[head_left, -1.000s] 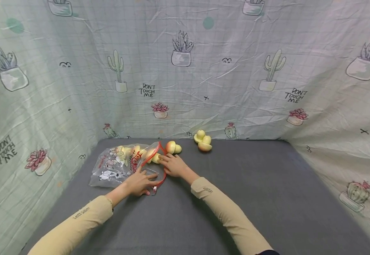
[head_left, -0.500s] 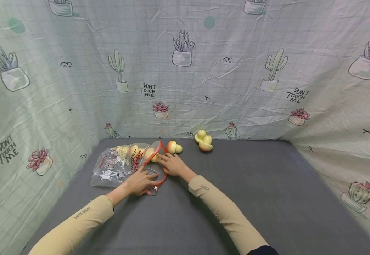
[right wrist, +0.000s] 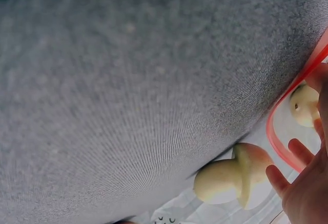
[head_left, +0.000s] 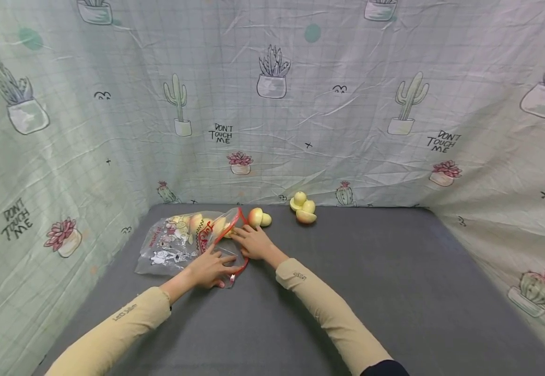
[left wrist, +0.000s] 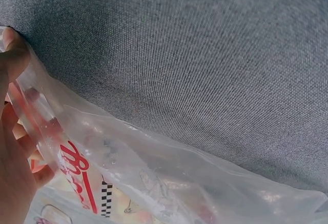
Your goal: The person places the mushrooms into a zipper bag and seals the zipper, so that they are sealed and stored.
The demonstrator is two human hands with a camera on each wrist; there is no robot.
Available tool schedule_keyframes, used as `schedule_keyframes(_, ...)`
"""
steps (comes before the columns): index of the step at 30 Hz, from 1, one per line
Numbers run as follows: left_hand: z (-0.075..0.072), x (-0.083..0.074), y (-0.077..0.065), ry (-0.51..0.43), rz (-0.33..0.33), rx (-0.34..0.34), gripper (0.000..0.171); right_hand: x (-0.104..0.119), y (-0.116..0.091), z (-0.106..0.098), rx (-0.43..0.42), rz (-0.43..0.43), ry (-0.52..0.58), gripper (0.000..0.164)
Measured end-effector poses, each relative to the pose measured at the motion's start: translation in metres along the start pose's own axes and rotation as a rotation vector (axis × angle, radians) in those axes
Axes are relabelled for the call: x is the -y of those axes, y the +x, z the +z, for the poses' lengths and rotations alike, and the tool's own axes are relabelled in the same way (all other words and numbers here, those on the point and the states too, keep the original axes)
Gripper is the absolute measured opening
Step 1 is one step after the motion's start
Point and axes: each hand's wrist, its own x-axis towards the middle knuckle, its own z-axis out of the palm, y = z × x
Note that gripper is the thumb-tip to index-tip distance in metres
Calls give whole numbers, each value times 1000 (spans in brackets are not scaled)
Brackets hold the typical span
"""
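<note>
The clear plastic bag (head_left: 162, 250), with a red-edged mouth and printed cartoons, lies on its side at the left, several mushrooms inside. At its mouth, my left hand (head_left: 209, 269) holds the edge, fingers spread within the opening. In the left wrist view, the thumb (left wrist: 14, 49) presses on the bag's edge. My right hand (head_left: 256, 244) reaches in at the mouth and holds a yellowish mushroom (right wrist: 303, 105) by its stem end; its cap is hidden in the bag. Another mushroom (right wrist: 241, 177) with a reddish cap lies just outside, near the outer fingers.
Farther right, a small group of mushrooms (head_left: 306, 216) lies by the back edge of the dark grey table (head_left: 376, 271). A hanging cloth (head_left: 347, 130) printed with potted cacti surrounds the table at the back and sides.
My right hand has pushed its mushroom a little to the left, deeper into the bag's mouth. The left hand stays on the bag's edge. The head view has shifted slightly.
</note>
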Motion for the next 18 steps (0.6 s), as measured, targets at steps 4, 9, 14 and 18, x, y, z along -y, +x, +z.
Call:
schedule_keyframes(4,1,0,0,9,-5,1,58,1,3,2,-3,-7,-23,55)
schedule_keyframes(9,1,0,0,3,-22,11,58,1,5,5,1,-18,-24,53)
schedule_keyframes(14,2,1,1,12,-27,5,57,0,6,7,22,-28,-25,52)
schedule_keyframes(18,3,1,0,25,-21,-13,57,1,7,6,32,-41,-45,52)
